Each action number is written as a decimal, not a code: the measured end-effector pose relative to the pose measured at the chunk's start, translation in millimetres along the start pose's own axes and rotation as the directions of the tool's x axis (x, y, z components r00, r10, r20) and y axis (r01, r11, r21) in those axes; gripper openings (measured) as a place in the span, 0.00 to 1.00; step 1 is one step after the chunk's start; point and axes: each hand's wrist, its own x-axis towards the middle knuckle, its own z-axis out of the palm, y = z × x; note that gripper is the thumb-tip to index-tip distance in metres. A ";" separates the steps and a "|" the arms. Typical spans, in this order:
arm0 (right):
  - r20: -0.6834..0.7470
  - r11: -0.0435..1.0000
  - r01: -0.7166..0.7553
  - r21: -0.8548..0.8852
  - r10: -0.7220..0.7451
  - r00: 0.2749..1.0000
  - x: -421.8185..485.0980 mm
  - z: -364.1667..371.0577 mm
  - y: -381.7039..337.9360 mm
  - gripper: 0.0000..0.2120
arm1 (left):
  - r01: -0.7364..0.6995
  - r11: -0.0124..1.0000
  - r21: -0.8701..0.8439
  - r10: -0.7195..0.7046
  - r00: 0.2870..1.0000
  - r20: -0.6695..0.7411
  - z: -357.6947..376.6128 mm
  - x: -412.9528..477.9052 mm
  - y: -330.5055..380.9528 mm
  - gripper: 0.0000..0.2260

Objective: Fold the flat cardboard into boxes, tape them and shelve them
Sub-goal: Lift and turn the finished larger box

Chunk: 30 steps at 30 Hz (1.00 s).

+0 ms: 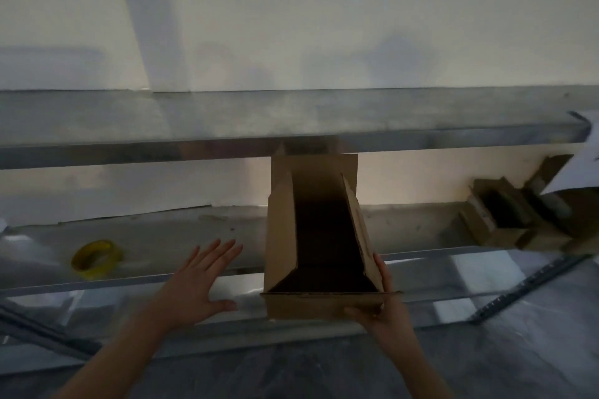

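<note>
Storeroom: metal shelving [227,126] against a white wall [324,10].

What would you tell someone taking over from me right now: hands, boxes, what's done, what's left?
Left hand: open, fingers spread, over the lower shelf's front edge, holding nothing.
Right hand: grips the open box at its near right corner.
Things: the box is on the lower shelf, its near end at the front edge. The yellow tape roll lies to its left. Other cardboard boxes sit far right.
Done: this box is folded; whether it is taped cannot be seen.
Left: probably push it fully in, then fold any remaining cardboard.
</note>
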 end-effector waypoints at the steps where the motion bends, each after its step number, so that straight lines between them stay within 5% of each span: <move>1: -0.006 1.000 -0.004 -0.015 0.004 1.000 0.1 -25.8 5.6 0.55 | -0.002 1.000 0.001 0.002 1.000 0.001 7.0 11.3 20.5 0.46; 8: -0.072 0.995 -0.035 -0.092 0.029 0.997 -2.3 -182.5 46.7 0.53 | -0.003 0.999 -0.040 0.006 0.998 0.069 58.9 91.3 162.5 0.48; 12: -0.127 0.996 -0.049 -0.069 0.040 0.991 4.4 -239.9 66.9 0.52 | -0.026 0.964 -0.266 0.045 0.997 0.066 77.8 135.3 239.5 0.48; 16: -0.149 0.992 -0.083 -0.095 0.068 0.986 29.6 -282.7 78.6 0.50 | 0.035 0.753 -0.658 0.020 0.997 0.076 88.8 188.0 301.6 0.50; 20: -0.135 0.986 -0.103 -0.131 0.085 0.987 66.1 -311.0 92.5 0.46 | 0.098 0.477 -0.874 -0.162 0.987 0.022 112.2 236.6 336.4 0.38; 23: -0.162 0.982 -0.136 -0.129 0.114 0.980 87.6 -321.8 110.2 0.46 | 0.124 0.437 -0.891 -0.280 0.960 -0.004 141.2 264.4 343.9 0.34; 30: -0.303 0.974 -0.206 -0.098 0.168 0.938 111.5 -322.0 156.1 0.36 | 0.106 0.395 -0.913 -0.303 0.953 -0.020 176.5 298.3 350.3 0.36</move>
